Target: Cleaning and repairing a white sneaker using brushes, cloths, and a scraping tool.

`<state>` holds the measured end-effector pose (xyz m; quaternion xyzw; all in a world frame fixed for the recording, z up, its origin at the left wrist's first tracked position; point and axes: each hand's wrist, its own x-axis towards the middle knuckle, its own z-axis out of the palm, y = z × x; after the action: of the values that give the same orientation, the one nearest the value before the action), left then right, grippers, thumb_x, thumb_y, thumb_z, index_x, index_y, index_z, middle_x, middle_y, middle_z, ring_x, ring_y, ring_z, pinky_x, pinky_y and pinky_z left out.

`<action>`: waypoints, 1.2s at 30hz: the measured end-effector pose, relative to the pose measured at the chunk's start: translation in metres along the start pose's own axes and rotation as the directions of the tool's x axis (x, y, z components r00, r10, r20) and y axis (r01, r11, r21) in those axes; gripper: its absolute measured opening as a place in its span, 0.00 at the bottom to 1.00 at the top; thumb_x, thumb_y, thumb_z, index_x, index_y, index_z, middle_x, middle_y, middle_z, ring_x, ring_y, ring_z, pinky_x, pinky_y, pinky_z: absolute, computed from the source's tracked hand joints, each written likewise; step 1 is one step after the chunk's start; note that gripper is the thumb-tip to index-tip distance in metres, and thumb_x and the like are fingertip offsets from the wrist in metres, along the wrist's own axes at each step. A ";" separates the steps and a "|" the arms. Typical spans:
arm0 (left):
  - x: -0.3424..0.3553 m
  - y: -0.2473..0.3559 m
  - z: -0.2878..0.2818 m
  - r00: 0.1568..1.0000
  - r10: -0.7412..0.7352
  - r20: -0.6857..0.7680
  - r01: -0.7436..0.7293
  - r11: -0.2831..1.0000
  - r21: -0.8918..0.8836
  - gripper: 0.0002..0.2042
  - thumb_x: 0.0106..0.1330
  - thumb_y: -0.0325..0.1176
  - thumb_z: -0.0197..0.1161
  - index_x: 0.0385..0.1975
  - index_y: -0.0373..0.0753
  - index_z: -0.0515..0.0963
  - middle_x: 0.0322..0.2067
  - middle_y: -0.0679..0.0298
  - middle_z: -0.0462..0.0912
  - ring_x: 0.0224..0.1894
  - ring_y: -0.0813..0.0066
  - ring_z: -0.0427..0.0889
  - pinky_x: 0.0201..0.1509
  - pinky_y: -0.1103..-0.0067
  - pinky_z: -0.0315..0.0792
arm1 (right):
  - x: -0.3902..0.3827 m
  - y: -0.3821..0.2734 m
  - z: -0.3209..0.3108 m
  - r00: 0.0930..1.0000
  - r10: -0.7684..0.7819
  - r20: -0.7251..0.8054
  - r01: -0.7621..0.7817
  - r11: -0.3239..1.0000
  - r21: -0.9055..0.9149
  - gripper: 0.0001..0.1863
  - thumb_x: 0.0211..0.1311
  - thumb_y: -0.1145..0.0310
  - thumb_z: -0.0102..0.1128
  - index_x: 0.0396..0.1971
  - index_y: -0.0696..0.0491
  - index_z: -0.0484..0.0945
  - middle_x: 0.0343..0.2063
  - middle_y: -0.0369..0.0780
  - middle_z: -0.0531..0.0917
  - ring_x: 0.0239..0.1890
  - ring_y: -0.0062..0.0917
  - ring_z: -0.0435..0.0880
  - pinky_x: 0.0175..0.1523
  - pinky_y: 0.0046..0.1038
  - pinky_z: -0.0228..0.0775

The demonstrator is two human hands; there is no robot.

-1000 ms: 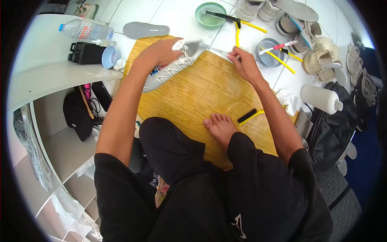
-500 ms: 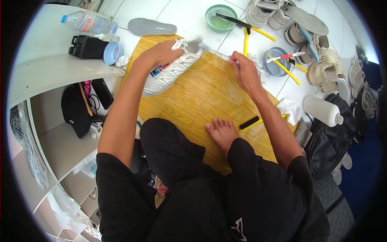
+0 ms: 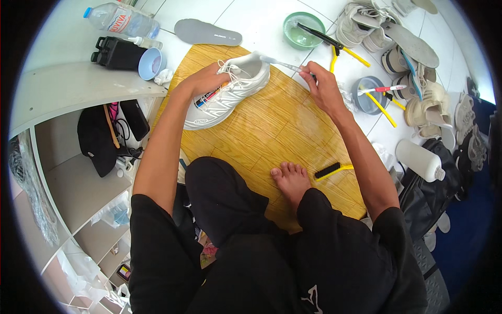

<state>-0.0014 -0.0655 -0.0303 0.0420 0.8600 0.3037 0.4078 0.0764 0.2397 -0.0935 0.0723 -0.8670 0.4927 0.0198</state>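
A white sneaker (image 3: 238, 97) with thin laces rests over the wooden board, its heel pointing far right and its toe toward me. My left hand (image 3: 209, 80) is closed around the sneaker's far left side by the tongue and laces, and the fingertips are partly hidden. A pale toothbrush (image 3: 287, 65) is pinched in my right hand (image 3: 323, 86). The brush head meets the sneaker's heel collar, right at the rim of the opening. I cannot tell whether the bristles press inside or on top.
The wooden board (image 3: 251, 141) bears a black-bristled yellow brush (image 3: 329, 171). Beyond stand a green bowl (image 3: 287, 42), a grey insole (image 3: 208, 32) and a grey-blue bowl (image 3: 367, 107) with brushes. Several shoes (image 3: 426, 112) line the right, near a white bottle (image 3: 420, 160). Shelving (image 3: 78, 193) is at left.
The whole view has shifted slightly, moving the scene right and down. The sneaker has turned a little, showing more of its opening, and the toothbrush stays at its heel collar.
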 end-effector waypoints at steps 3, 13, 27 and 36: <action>-0.002 0.001 -0.002 0.995 0.039 0.095 -0.035 0.999 -0.034 0.26 0.67 0.39 0.55 0.64 0.37 0.68 0.51 0.56 0.80 0.52 0.68 0.77 0.59 0.76 0.68 | -0.011 -0.001 0.010 0.984 -0.152 0.092 0.156 0.987 -0.047 0.06 0.66 0.72 0.57 0.35 0.58 0.71 0.31 0.47 0.77 0.36 0.46 0.78 0.40 0.39 0.70; 0.001 -0.033 0.022 0.985 0.175 -0.014 -0.174 0.971 -0.163 0.27 0.67 0.30 0.55 0.68 0.43 0.66 0.51 0.59 0.80 0.52 0.72 0.77 0.59 0.75 0.68 | -0.049 -0.039 0.038 0.994 0.037 0.103 -0.036 0.999 -0.013 0.08 0.68 0.68 0.56 0.33 0.56 0.69 0.27 0.47 0.76 0.31 0.48 0.77 0.35 0.41 0.68; -0.022 -0.033 0.051 0.903 0.343 -0.257 -0.357 0.934 -0.010 0.31 0.61 0.36 0.63 0.68 0.57 0.66 0.45 0.54 0.85 0.43 0.58 0.84 0.49 0.68 0.76 | -0.061 -0.051 -0.064 0.965 0.250 0.076 -0.215 0.925 -0.314 0.08 0.65 0.67 0.59 0.32 0.56 0.77 0.29 0.48 0.82 0.35 0.44 0.82 0.40 0.37 0.73; -0.057 0.049 0.062 0.932 0.294 -0.210 -0.127 0.811 0.571 0.31 0.59 0.46 0.67 0.65 0.58 0.68 0.37 0.53 0.85 0.42 0.51 0.84 0.46 0.62 0.77 | -0.085 -0.030 -0.154 0.911 0.386 -0.147 -0.360 0.567 -0.741 0.08 0.62 0.67 0.59 0.32 0.56 0.78 0.30 0.46 0.85 0.36 0.45 0.84 0.39 0.38 0.75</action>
<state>0.0728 -0.0133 0.0058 0.2083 0.9505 0.0910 0.2120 0.1591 0.3654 0.0016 -0.1193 -0.9872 0.0795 -0.0700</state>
